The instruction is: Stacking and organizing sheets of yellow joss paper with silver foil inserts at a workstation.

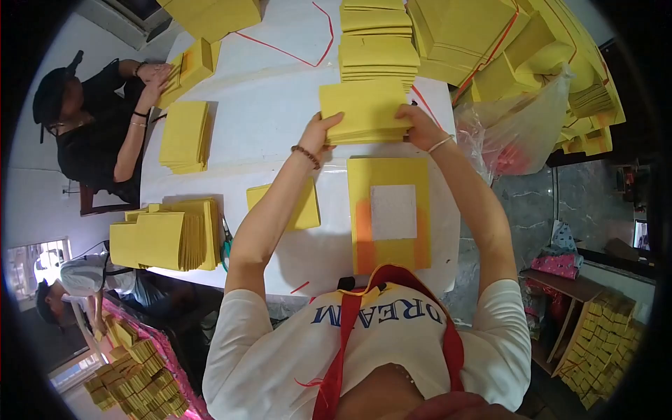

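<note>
Over the white table, my left hand [320, 131] and my right hand [421, 128] grip a thick stack of yellow paper [365, 110] by its two sides. Both thumbs press on its top face, while the other fingers are partly hidden at its edges. Just beyond it stand further piles of yellow paper [378, 57] in a row. Nearer to me lies a yellow-and-orange sheet or pad [358, 210] with a pale rectangular piece [393, 212] on top. Partly behind my left forearm rests a smaller yellow stack [302, 206].
More yellow stacks lie on the table's left [183, 136] and front left [168, 234], beside green-handled scissors [225, 250]. A clear plastic bag [525, 129] hangs at the right edge by large yellow bundles [462, 35]. A co-worker's hands [155, 78] touch paper at far left; another person [91, 287] works behind.
</note>
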A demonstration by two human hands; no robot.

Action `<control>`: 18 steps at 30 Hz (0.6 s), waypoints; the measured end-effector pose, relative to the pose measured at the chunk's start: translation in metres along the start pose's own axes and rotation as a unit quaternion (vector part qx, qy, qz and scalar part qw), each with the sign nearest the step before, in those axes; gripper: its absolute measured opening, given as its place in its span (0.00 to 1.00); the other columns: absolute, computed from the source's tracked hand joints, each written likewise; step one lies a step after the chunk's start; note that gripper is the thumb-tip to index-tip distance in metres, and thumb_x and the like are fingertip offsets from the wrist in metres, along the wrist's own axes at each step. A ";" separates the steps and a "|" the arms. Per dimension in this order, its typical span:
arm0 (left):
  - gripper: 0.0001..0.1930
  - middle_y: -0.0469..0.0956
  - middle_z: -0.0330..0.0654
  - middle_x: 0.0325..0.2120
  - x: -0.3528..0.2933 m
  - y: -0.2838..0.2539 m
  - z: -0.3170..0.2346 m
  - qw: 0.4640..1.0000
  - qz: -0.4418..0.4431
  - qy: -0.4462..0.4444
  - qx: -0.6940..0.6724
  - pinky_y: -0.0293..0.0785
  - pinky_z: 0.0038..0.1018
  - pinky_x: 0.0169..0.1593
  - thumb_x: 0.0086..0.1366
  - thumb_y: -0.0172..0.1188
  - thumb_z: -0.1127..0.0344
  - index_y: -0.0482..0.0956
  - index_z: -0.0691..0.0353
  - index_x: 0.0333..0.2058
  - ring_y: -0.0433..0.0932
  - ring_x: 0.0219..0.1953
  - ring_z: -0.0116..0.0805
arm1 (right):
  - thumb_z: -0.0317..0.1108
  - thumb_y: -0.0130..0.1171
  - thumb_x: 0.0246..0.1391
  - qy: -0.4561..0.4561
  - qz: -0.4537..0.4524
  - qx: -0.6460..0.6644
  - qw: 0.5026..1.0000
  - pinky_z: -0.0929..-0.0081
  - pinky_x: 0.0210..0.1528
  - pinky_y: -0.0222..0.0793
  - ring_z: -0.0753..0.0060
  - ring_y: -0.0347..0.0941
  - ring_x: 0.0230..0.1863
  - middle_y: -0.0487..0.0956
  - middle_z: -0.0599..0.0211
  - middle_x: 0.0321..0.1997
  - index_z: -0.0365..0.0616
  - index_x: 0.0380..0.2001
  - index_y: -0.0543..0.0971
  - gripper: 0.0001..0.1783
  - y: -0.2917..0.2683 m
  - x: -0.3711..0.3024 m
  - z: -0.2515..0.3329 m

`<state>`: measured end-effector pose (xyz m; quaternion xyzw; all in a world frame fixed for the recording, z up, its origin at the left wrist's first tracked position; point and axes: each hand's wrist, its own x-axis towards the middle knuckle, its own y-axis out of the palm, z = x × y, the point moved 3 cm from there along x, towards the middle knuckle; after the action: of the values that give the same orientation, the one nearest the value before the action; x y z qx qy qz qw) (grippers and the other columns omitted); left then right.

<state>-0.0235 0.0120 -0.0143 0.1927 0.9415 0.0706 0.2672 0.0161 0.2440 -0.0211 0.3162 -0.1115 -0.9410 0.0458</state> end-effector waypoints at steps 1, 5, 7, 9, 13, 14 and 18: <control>0.21 0.76 0.40 0.37 0.007 0.008 0.002 1.000 0.011 -0.002 0.007 0.68 0.27 0.36 0.57 0.56 0.56 0.67 0.61 0.46 0.75 0.35 0.30 | 0.48 0.52 0.47 0.003 -0.019 0.033 0.999 0.69 0.42 0.64 0.74 0.68 0.42 0.72 0.70 0.42 0.52 0.46 0.69 0.23 -0.002 -0.012 0.005; 0.22 0.74 0.46 0.33 0.061 0.027 0.005 0.992 0.007 0.032 -0.125 0.73 0.31 0.33 0.54 0.60 0.62 0.65 0.69 0.42 0.75 0.32 0.36 | 0.48 0.50 0.50 -0.050 -0.073 0.091 0.992 0.68 0.44 0.64 0.72 0.69 0.43 0.73 0.69 0.42 0.50 0.45 0.70 0.21 -0.014 0.008 0.011; 0.21 0.73 0.48 0.35 0.071 0.034 0.007 0.991 -0.018 0.020 -0.135 0.72 0.33 0.36 0.54 0.59 0.63 0.65 0.71 0.42 0.75 0.34 0.37 | 0.47 0.50 0.52 -0.057 -0.074 0.108 0.990 0.68 0.44 0.64 0.72 0.69 0.43 0.73 0.69 0.42 0.49 0.45 0.69 0.21 -0.019 0.011 0.009; 0.22 0.73 0.50 0.36 0.077 0.034 0.008 0.995 -0.041 0.033 -0.081 0.72 0.32 0.37 0.54 0.59 0.64 0.64 0.71 0.42 0.75 0.34 0.38 | 0.47 0.49 0.53 -0.062 -0.072 0.126 0.987 0.68 0.44 0.64 0.71 0.69 0.43 0.73 0.69 0.43 0.48 0.45 0.69 0.20 -0.024 0.016 0.011; 0.22 0.73 0.49 0.36 0.094 0.020 0.013 0.994 -0.026 0.035 -0.101 0.71 0.30 0.36 0.53 0.58 0.63 0.64 0.72 0.42 0.74 0.33 0.37 | 0.46 0.48 0.54 -0.051 -0.057 0.125 0.989 0.68 0.45 0.65 0.71 0.69 0.44 0.73 0.68 0.44 0.45 0.47 0.69 0.21 -0.019 0.025 0.015; 0.18 0.74 0.47 0.36 0.096 0.016 0.015 0.996 -0.045 0.021 -0.079 0.71 0.30 0.38 0.56 0.55 0.63 0.68 0.70 0.42 0.75 0.35 0.36 | 0.46 0.48 0.54 -0.056 -0.057 0.122 0.989 0.67 0.46 0.65 0.71 0.69 0.45 0.73 0.68 0.44 0.45 0.47 0.69 0.21 -0.016 0.026 0.018; 0.15 0.76 0.44 0.36 0.092 0.022 0.014 0.996 -0.060 0.034 -0.057 0.70 0.29 0.40 0.59 0.51 0.64 0.72 0.67 0.41 0.76 0.36 0.34 | 0.44 0.52 0.52 -0.055 -0.041 0.150 0.986 0.67 0.46 0.65 0.72 0.69 0.47 0.73 0.70 0.45 0.49 0.47 0.70 0.20 -0.017 0.029 0.018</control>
<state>-0.0811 0.0692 -0.0643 0.1177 0.9544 0.1149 0.2490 -0.0185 0.2587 -0.0282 0.2720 -0.2406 -0.9306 -0.0467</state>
